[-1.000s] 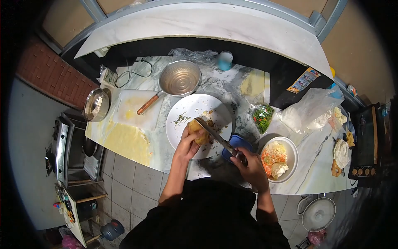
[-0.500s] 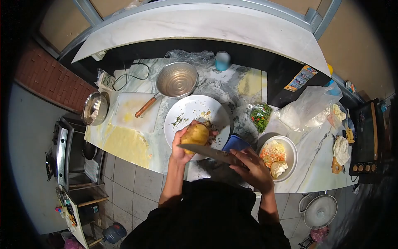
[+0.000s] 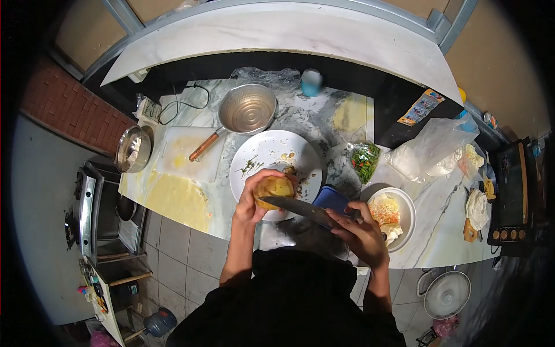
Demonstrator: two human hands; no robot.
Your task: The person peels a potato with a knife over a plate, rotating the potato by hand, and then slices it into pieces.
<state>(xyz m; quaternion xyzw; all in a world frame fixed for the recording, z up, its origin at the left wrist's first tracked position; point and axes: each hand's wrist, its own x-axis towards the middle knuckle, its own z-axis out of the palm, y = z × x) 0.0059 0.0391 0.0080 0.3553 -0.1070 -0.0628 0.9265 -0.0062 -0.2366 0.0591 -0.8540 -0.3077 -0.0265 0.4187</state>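
My left hand (image 3: 250, 201) is wrapped round a large yellow-brown potato (image 3: 274, 189), held over the front of a white plate (image 3: 245, 147). A paler patch shows on the potato's upper side. My right hand (image 3: 361, 232) grips a kitchen knife (image 3: 298, 209) whose broad blade points left, its tip against or just in front of the potato's near side. The knife's handle is hidden in my fingers. Green stem bits (image 3: 250, 166) and brownish scraps lie on the plate. Under the blade, a blue container (image 3: 332, 199) sits beside the plate.
A hammered saucepan (image 3: 247, 109) stands behind the plate, its wooden handle over a white cutting board (image 3: 188, 153). At right are a bag of chillies (image 3: 365, 162) and a white bowl (image 3: 409, 217) with chopped food. A steel bowl (image 3: 133, 149) stands far left.
The potato has turned in my left hand, showing its paler patch. My right hand and the knife have shifted slightly right, the blade tip now lower across the potato.
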